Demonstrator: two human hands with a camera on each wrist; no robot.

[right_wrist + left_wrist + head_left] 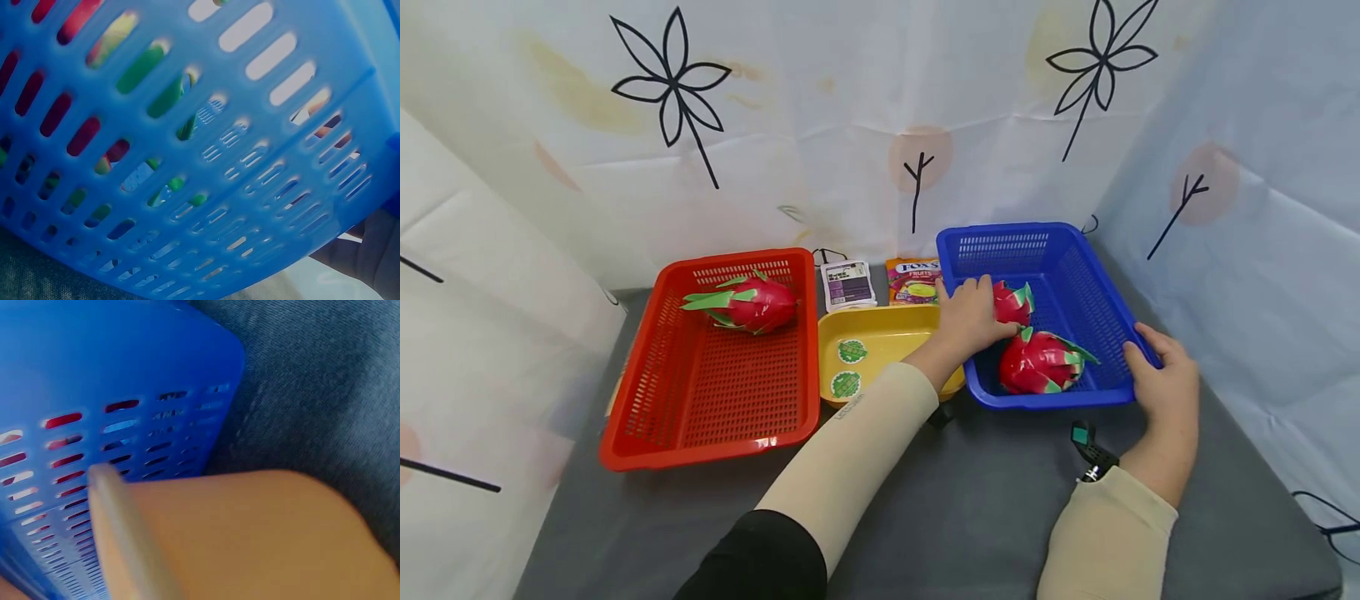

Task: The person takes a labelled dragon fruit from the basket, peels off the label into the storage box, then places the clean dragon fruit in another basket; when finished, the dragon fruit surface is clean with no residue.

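Observation:
In the head view my left hand [970, 318] reaches over the left rim of a blue plastic basket [1086, 287] and grips a red dragon fruit [1013, 303], which shows between forefinger and thumb. The fruit's left part is hidden behind the hand. A second dragon fruit [1041, 362] with green scales lies in the basket's near part. My right hand [1168, 383] holds the basket's right rim, thumb at the inner side. The left wrist view shows the basket's slotted wall [106, 362] beside the wrist. Red and green fruit show through the slotted wall [206, 181] in the right wrist view.
A red basket [808, 350] on the left holds another dragon fruit [760, 304]. Between the baskets sits a yellow tray [891, 321] with two green round patches. Behind it lie a purple-and-white packet [848, 286] and a Fox's Fruits packet [913, 282]. Patterned cloth [850, 125] borders the grey table [962, 500].

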